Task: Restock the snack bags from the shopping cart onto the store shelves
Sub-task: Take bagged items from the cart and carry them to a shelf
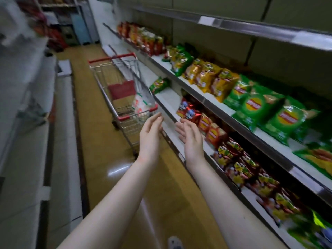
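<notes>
Fingers first: on the left hand (150,133) the fingers (158,118) are loose and nearly straight, pointing to the far end of the aisle with the palm turned right. They hold nothing and touch nothing. Same deal with the right hand (191,136): its fingers (181,130) are fanned out and relaxed, palm turned left, nothing in them. So the two palms face each other with a gap between, both bare arms stretched out over the yellowish floor (100,144).

Just past the fingertips sits the shopping cart (106,83), wire with red trim, parked right beside the shelves (206,102). In its near right corner is a snack bag (142,106), whitish with red print, too blurry to read.

On the right, the upper shelf has green bags (255,106) and yellow bags (206,76) farther along. Below them are red bags (213,132), and one green bag (159,84) sits alone at the far end.
</notes>
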